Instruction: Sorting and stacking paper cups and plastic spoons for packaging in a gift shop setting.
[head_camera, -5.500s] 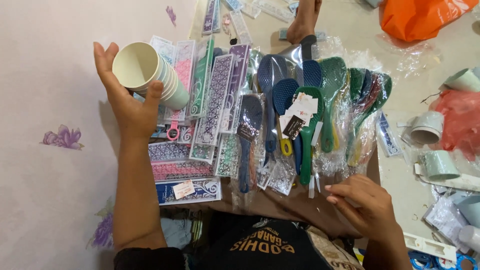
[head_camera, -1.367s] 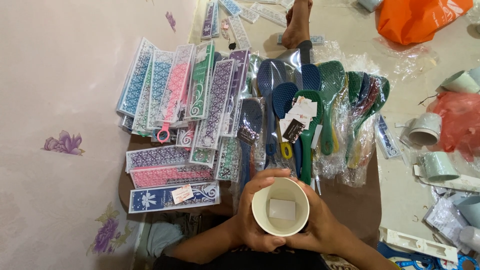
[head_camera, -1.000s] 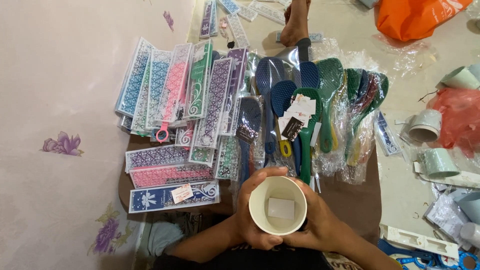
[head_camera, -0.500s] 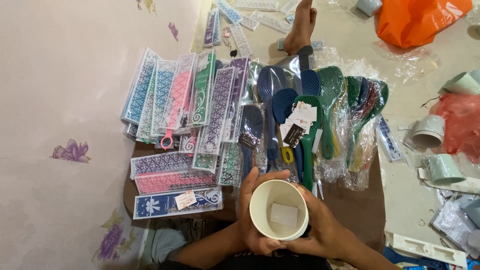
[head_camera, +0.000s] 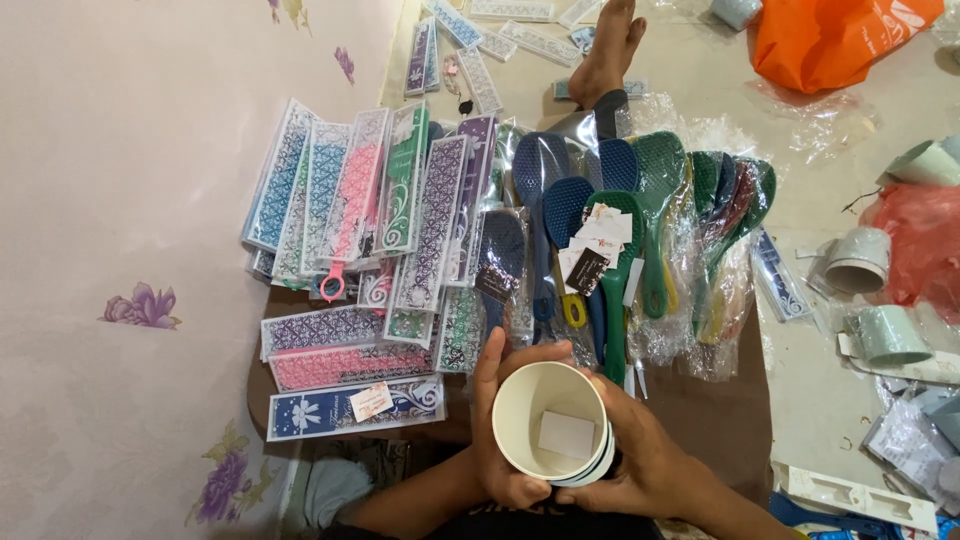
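1. Fingers (head_camera: 497, 380) of both hands wrap the paper cup (head_camera: 552, 422), left hand (head_camera: 500, 440) and right hand (head_camera: 640, 460) clasping its sides.
2. Since a moment ago the cup has barely shifted; earlier the left hand alone held it up high.
3. It sits at the near floor edge, just below the packaged hairbrushes (head_camera: 600, 230) and combs (head_camera: 350, 200); a white card (head_camera: 566, 435) lies inside.

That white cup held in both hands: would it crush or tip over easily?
The white cup looks thin-walled, so it probably dents under a hard squeeze. It holds only a small white slip, so it is likely light and easily knocked over. The left hand and right hand wrap its sides, suggesting gentle grip suffices.
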